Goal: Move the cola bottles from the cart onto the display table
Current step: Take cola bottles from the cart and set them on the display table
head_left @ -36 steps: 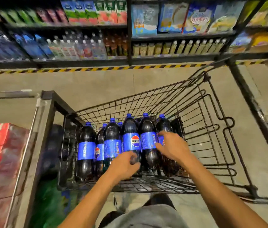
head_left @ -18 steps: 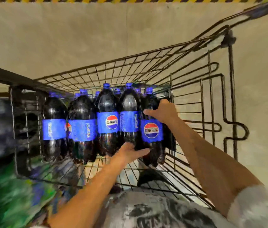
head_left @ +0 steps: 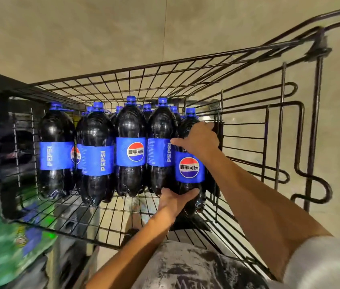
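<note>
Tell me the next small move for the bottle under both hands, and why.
Probably lift the rightmost cola bottle straight up, clear of the cart. The right hand grips its shoulder, the left hand holds its base, and the neighbouring bottle crowds its side.
</note>
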Demonstrator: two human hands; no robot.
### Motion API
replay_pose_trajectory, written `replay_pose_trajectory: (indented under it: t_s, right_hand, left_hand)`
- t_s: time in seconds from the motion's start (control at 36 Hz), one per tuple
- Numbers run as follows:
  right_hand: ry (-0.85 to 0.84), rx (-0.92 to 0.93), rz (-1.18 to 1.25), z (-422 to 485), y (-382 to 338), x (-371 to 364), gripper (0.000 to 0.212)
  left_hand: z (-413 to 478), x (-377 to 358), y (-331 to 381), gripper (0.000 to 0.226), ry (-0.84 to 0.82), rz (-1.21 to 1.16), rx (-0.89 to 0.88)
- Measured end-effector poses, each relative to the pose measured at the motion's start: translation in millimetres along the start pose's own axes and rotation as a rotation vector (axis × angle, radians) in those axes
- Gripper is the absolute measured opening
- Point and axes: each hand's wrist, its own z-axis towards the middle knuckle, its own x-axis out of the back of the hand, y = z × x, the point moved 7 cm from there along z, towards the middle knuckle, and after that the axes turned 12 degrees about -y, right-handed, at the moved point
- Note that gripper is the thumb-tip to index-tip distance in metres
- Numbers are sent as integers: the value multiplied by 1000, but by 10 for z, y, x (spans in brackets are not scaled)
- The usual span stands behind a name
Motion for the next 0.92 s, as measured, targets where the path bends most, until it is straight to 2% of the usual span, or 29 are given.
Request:
replay_pose_trajectory:
  t_s: [0.14,0.36,0.58,0.67,0.78,0.92]
  right_hand:
    - [44,-16,-26,-32,-17,-61,128]
    - [56,8,98,-74,11,-118,115]
    - [42,124,262,-310,-4,-43,101]
    - [36,152,341,-418,-72,-48,105]
    - [68,237,380,-585,-231,-14,106]
    - [159,351,366,-922,-462,59,103]
  left_hand:
    - [141,-7,-139,122,26,-48,-44]
    - [-33,5,-74,64,18,-83,-138]
    - [-231,79,-89,84,-8,-215,-225]
    - [-292,128,-87,84,18,-222,-196]
    - [-297,250,-108,100,77,-172,-229]
    - [-526,451,-89,77,183,-174,-302]
